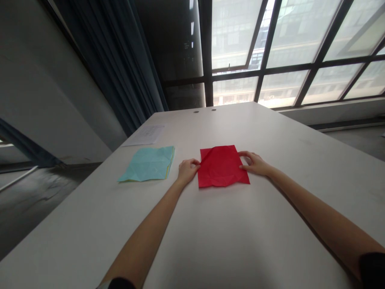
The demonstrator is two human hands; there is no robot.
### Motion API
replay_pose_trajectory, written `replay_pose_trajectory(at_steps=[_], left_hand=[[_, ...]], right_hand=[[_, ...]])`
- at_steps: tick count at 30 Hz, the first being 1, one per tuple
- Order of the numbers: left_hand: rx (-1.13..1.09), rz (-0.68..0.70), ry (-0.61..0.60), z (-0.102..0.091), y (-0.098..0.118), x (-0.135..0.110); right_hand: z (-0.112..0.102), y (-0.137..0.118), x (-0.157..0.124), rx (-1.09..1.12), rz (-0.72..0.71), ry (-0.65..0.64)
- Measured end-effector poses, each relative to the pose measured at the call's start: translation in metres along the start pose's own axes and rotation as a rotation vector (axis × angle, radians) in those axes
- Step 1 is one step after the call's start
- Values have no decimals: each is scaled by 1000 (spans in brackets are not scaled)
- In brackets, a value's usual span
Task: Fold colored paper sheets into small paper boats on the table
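A square sheet of red paper (221,166) with fold creases lies in front of me on the white table, its surface slightly buckled. My left hand (188,170) pinches its left edge, fingers closed. At the opposite side my right hand (255,163) grips the right edge, the thumb on top and the forefinger curved around near the upper corner. To the left of my left hand, apart from it, rests a creased stack of light blue paper (149,163), with a yellow edge showing along its right side.
A printed white sheet (144,135) lies by the table's left edge, beyond the blue paper. Two small round grommets (196,112) sit near the far edge of the white table (192,241). Dark blue curtains (120,60) and framed windows (234,40) stand behind it.
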State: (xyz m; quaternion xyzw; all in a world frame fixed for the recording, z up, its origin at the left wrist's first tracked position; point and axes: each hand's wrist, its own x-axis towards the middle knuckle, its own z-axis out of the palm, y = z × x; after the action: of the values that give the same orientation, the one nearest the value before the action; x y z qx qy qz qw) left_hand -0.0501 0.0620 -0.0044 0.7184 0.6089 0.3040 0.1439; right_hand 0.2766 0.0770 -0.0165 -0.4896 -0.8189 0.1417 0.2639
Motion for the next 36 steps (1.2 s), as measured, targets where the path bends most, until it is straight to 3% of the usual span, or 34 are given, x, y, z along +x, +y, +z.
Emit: replay_pose_trajectory(at_steps=[7, 10, 13, 17, 21, 27, 36], left_hand=[[-246, -2, 21, 5, -6, 2], [-300, 1, 27, 5, -7, 2], [-320, -3, 14, 3, -6, 2], [-251, -3, -55, 0, -3, 1], [-147, -3, -93, -3, 1, 0], [55, 104, -36, -4, 3, -2], [251, 145, -72, -10, 19, -3]], right_hand=[[7, 5, -1, 309, 114, 47], [10, 6, 1, 377, 125, 96], [8, 4, 3, 388, 122, 65], [2, -3, 3, 365, 77, -3], [-1, -7, 3, 339, 8, 49], [-2, -8, 1, 115, -102, 103], [-6, -16, 9, -118, -202, -5]])
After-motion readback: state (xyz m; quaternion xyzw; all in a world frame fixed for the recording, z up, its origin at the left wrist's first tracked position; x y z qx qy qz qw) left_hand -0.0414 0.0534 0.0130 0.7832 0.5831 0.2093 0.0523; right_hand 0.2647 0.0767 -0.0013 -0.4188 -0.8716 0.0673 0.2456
